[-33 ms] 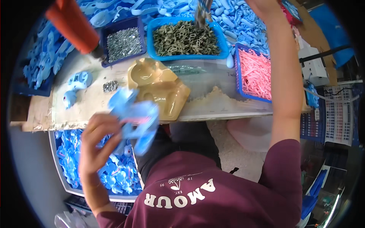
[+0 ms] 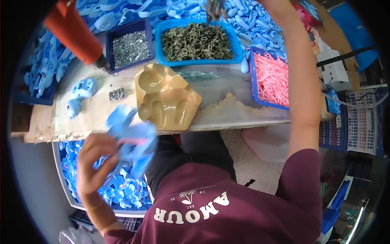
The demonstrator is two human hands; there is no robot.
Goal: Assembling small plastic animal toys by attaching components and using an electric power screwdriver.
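Observation:
My left hand (image 2: 94,160) holds a blue plastic toy part (image 2: 138,142) at its fingertips, above a large bin (image 2: 59,173) of blue parts. A pink strip lies across the held part, which is blurred by motion. Right of it, a tan glossy moulded fixture (image 2: 168,95) with hollows rests at the table's front edge. My right arm reaches to the far side of the table. Only part of my right hand (image 2: 278,10) shows at the upper edge, its fingers out of sight, near a heap of small blue pieces (image 2: 248,26).
An orange-red power screwdriver (image 2: 73,34) hangs at upper left. Trays hold screws (image 2: 131,49), dull metal clips (image 2: 197,42) and pink strips (image 2: 271,79). On the table lie two blue toy pieces (image 2: 84,87) and a small screw pile (image 2: 118,94). A white box (image 2: 335,69) with cables stands right.
My left hand and the blue toy part have shifted left and down, further over the bin. The right arm has barely moved.

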